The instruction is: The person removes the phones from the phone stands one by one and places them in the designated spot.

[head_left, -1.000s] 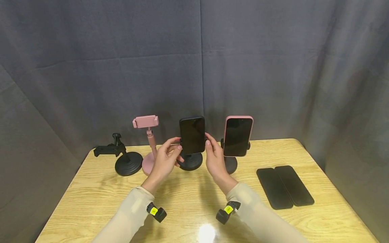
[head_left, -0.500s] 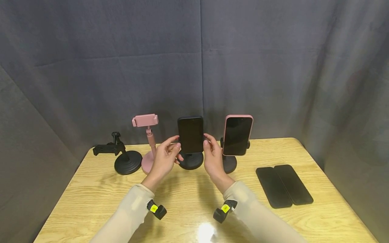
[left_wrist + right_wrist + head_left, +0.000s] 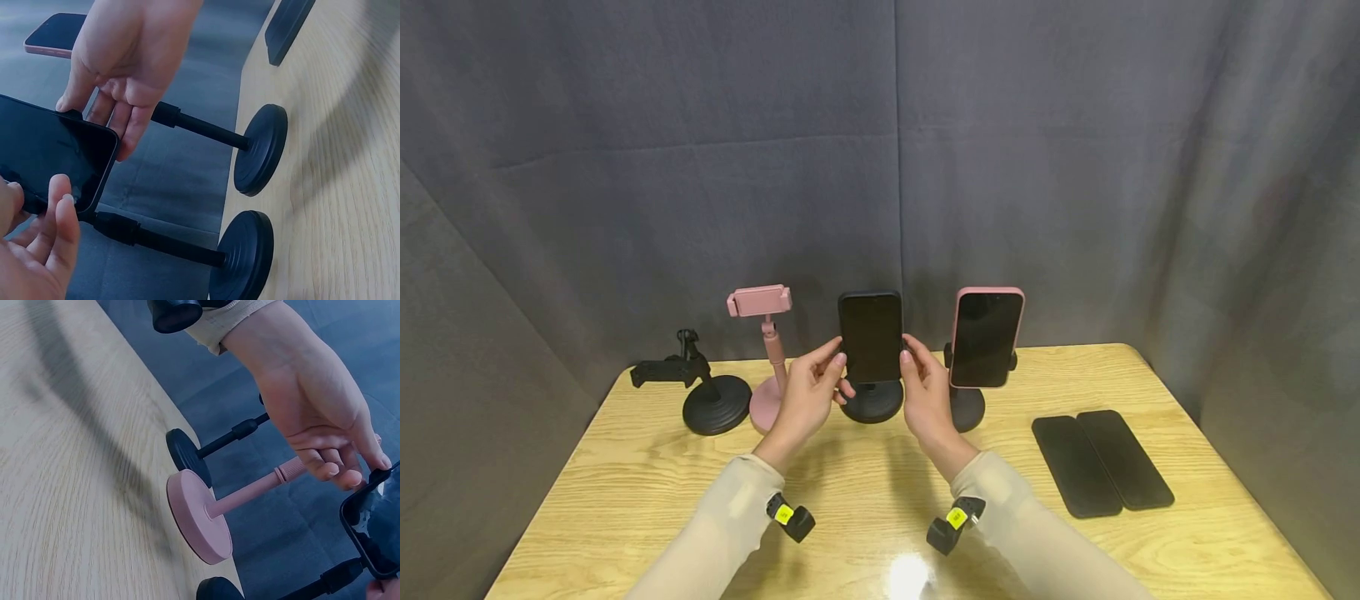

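A black phone [image 3: 870, 337] stands upright in the clamp of a black round-based stand [image 3: 872, 407]. At its left edge, my left hand [image 3: 808, 390] pinches the side with thumb and index finger; the other fingers curl below. My right hand [image 3: 928, 395] pinches the opposite edge, thumb on the front and fingers behind. The left wrist view shows a small dark clamp end [image 3: 74, 114] beside the right thumb. From the right wrist, the left thumb presses at the edge of the phone [image 3: 378, 519]. Most of the clamp is hidden behind the phone.
Right of the hands, a pink-cased phone [image 3: 987, 337] sits in another black stand [image 3: 967, 408]. A pink stand [image 3: 766, 403] and a black stand with a tilted holder [image 3: 717, 404] are at left. Two flat black slabs [image 3: 1101, 461] lie at right. A grey curtain [image 3: 880, 167] hangs behind.
The black phone has straightened slightly from a small tilt and shifted a little left. Both hands stay at its edges, the right moving slightly left with it.
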### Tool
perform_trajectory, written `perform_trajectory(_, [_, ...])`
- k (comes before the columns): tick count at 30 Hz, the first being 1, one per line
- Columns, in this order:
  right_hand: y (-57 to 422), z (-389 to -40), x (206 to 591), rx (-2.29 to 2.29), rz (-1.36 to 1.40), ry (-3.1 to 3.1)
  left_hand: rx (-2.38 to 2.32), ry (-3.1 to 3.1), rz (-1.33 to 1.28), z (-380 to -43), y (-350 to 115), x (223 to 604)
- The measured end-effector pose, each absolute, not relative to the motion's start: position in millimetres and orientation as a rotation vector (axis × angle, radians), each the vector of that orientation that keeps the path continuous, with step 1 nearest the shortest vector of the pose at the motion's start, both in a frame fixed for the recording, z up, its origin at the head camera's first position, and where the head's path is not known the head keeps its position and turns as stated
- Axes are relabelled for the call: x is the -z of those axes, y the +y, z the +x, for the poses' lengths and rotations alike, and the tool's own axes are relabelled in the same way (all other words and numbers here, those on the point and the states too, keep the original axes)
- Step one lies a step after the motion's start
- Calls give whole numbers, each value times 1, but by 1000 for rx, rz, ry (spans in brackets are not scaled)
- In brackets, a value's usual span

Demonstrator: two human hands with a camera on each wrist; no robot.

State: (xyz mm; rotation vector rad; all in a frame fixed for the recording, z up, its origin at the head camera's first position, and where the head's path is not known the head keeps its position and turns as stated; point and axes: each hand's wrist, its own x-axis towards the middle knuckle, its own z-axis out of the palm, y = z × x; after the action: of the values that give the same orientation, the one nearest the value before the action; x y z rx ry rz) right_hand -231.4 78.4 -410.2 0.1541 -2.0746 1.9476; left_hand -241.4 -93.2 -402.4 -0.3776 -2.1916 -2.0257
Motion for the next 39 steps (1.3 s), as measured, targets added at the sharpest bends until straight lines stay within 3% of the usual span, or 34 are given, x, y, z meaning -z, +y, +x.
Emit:
perform_trajectory(20, [80, -229, 410, -1897, 225, -2019, 1964, -2128, -404, -236, -92, 396])
perform_trajectory(39, [88, -200, 394, -1923, 229, -2025, 1922, -2130, -500, -208, -95, 384])
